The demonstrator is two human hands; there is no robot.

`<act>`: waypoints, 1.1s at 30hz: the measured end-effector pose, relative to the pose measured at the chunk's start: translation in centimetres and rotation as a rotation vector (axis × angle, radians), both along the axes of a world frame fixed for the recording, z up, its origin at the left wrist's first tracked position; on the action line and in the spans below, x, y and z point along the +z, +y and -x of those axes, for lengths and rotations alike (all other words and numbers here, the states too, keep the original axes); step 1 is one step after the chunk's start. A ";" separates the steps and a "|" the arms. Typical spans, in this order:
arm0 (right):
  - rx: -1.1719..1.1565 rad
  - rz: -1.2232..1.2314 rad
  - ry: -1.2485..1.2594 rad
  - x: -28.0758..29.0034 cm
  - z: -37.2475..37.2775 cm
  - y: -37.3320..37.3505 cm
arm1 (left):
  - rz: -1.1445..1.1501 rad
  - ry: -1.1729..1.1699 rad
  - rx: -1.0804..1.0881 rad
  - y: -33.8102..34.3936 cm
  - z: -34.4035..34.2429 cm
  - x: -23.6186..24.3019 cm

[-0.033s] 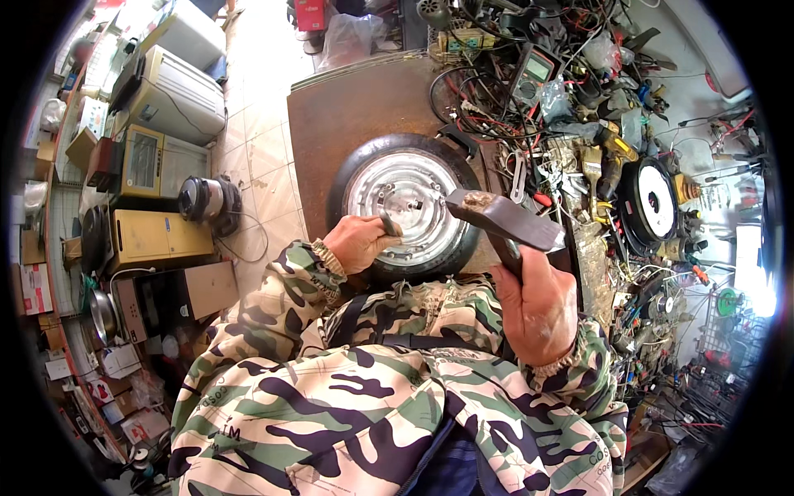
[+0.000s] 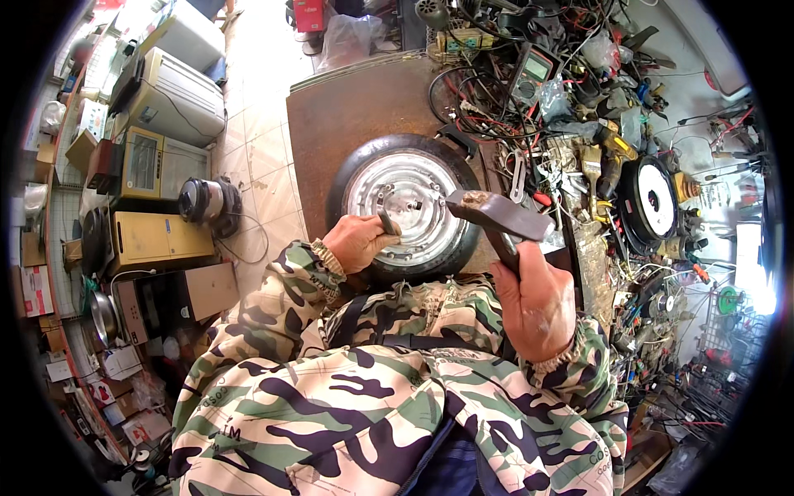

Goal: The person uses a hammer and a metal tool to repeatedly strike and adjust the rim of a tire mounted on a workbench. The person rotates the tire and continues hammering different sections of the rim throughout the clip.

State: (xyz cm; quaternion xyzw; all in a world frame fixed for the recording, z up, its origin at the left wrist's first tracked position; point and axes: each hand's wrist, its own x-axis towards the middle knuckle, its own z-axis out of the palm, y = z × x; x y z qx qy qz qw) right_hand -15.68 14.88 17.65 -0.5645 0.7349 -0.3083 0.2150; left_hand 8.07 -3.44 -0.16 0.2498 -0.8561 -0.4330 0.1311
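Observation:
A wheel with a black tyre [image 2: 351,178] and a silvery metal rim [image 2: 405,169] lies flat on the brown board. My left hand [image 2: 357,244] is closed round a short dark metal bar [image 2: 386,221], its end angled over the near left part of the rim. What the bar touches underneath is hidden. In my closed right hand [image 2: 538,310] is a hammer [image 2: 503,215] with a heavy dark head. The head is raised at the wheel's right side, apart from the bar.
The brown board [image 2: 331,107] has a cluttered bench at its right, with cables, a multimeter [image 2: 536,68], a brush [image 2: 590,169], a drill [image 2: 614,153] and a white-centred black wheel [image 2: 653,198]. Left are a tiled floor [image 2: 256,149], a yellow cabinet [image 2: 161,236] and a round appliance [image 2: 201,198].
The hammer's head and my right hand have shifted very slightly to the left. My left hand, the bar and the wheel stay in place.

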 end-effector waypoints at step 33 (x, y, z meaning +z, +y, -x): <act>0.273 -0.162 0.165 -3.6 -1.2 -2.8 | 0.158 -0.204 -0.262 -1.2 1.0 1.7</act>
